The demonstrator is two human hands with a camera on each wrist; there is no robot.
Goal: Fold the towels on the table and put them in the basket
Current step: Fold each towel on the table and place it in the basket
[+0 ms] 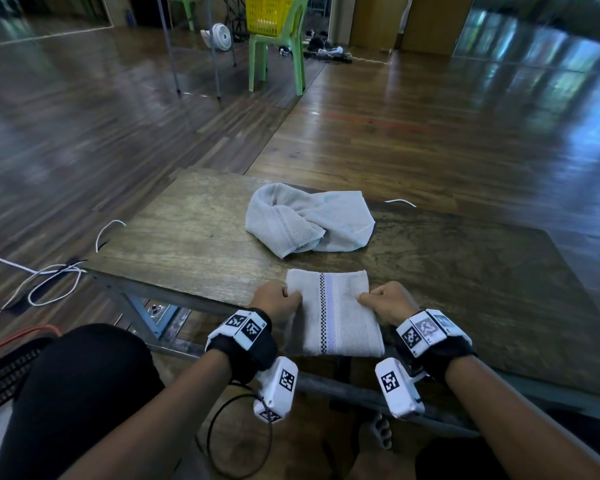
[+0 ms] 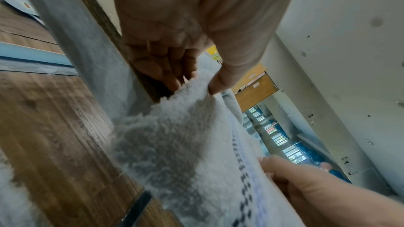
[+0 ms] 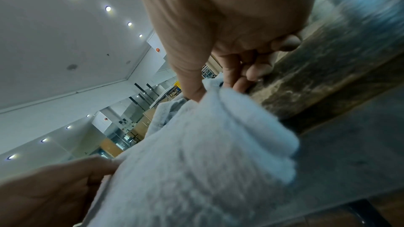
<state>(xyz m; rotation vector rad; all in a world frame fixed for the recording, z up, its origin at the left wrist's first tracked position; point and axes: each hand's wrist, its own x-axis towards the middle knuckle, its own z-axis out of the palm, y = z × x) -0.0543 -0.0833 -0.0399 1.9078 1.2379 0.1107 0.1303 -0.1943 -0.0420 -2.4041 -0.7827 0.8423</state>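
Note:
A folded white towel with a checkered stripe [image 1: 333, 310] lies at the near edge of the wooden table [image 1: 194, 244], its near end hanging over the edge. My left hand [image 1: 278, 301] pinches its left edge, thumb against curled fingers, as the left wrist view shows on the towel [image 2: 174, 135]. My right hand [image 1: 385, 301] pinches the right edge, the towel [image 3: 207, 144] bunching under the thumb. A second grey towel [image 1: 309, 223] lies crumpled farther back on the table. A yellow basket [image 1: 269, 13] sits on a green chair [image 1: 278, 60] across the room.
White cables [image 1: 45, 275] and an orange cord [image 1: 18, 336] lie on the floor at the left. A white fan [image 1: 220, 36] and metal stand legs [image 1: 194, 57] are near the chair. My knee [image 1: 84, 382] is below the table's near left corner.

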